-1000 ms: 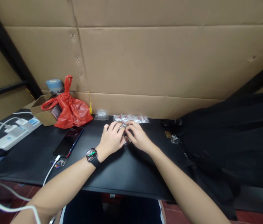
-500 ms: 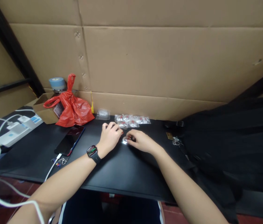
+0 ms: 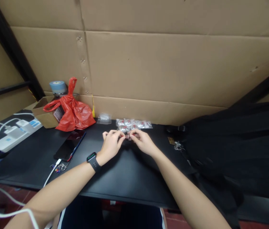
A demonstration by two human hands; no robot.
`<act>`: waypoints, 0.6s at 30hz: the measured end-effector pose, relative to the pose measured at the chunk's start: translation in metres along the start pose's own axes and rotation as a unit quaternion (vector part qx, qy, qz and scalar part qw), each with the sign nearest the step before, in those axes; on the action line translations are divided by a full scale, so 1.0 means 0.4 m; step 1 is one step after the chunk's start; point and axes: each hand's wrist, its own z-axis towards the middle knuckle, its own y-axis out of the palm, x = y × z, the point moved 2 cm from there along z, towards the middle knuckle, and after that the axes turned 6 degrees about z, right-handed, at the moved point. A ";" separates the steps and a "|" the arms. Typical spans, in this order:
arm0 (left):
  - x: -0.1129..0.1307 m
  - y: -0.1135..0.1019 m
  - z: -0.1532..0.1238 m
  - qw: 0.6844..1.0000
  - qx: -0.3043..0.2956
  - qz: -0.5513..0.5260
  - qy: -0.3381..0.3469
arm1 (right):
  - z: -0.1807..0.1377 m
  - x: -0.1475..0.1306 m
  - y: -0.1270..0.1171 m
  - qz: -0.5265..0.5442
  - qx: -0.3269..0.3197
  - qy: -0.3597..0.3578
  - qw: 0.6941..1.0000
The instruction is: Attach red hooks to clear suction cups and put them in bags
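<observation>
My left hand, with a watch on the wrist, is closed in a pinch. My right hand pinches from the other side. Between their fingertips is a small, shiny, round item, raised edge-on over the desk and mostly covered by fingers. Just behind the hands lie several clear packets with silvery round pieces and red marks in them. To their left sits a small stack of clear plastic bags.
A phone on a white cable and some key rings lie at left. Behind stand a red plastic bag, a cardboard box and a white power strip. A black cloth item covers the right side; cardboard walls the back.
The right hand has lifted the shiny round item from the desk and tilted it up. The left hand has moved in and now pinches it too.
</observation>
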 end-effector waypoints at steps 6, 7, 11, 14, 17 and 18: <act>0.008 -0.007 0.002 0.997 -0.028 -0.059 -0.041 | 0.001 -0.004 0.022 0.204 0.013 0.084 0.975; 0.006 -0.008 0.004 0.997 -0.032 -0.060 -0.045 | 0.000 -0.007 0.023 0.226 0.007 0.102 0.969; -0.005 -0.010 0.011 0.996 -0.046 -0.063 -0.047 | -0.005 -0.017 0.021 0.286 0.002 0.158 0.945; -0.012 -0.007 0.013 0.996 -0.052 -0.062 -0.043 | -0.006 -0.024 0.018 0.294 -0.004 0.170 0.941; -0.016 -0.005 0.014 0.995 -0.053 -0.069 -0.043 | -0.006 -0.028 0.017 0.289 -0.012 0.174 0.941; -0.017 -0.005 0.015 0.995 -0.053 -0.072 -0.042 | -0.005 -0.029 0.018 0.286 -0.013 0.172 0.943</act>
